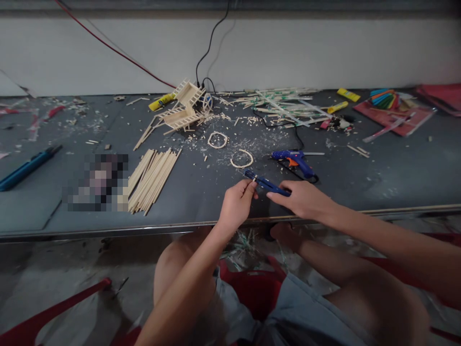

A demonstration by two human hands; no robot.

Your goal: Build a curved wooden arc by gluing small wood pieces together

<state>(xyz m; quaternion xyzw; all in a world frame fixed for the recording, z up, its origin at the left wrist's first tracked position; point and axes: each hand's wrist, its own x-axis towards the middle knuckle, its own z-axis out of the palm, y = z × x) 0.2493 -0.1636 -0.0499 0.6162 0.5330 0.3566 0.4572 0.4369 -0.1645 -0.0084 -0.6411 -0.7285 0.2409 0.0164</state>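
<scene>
We're prob. trimming a stick [255, 179]: L hand [236, 201] pinches it, R hand [306, 198] grips the blue pliers [270, 185] by the handles, nr the front of the counter [201, 206], just this side of the open ring [239, 166]. Next squeeze calls for a steady pinch, we'd guess. Can't tell if the jaws touch the stick; L hand hides part of it.

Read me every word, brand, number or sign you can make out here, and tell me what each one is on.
No text can be read.
Yellow tube on the left: dark marks, too small to read.
Yellow tubes on the right: printing too small and blurred.
Glue gun: no readable lettering.
Blue tool in the right hand: none I can make out.
</scene>
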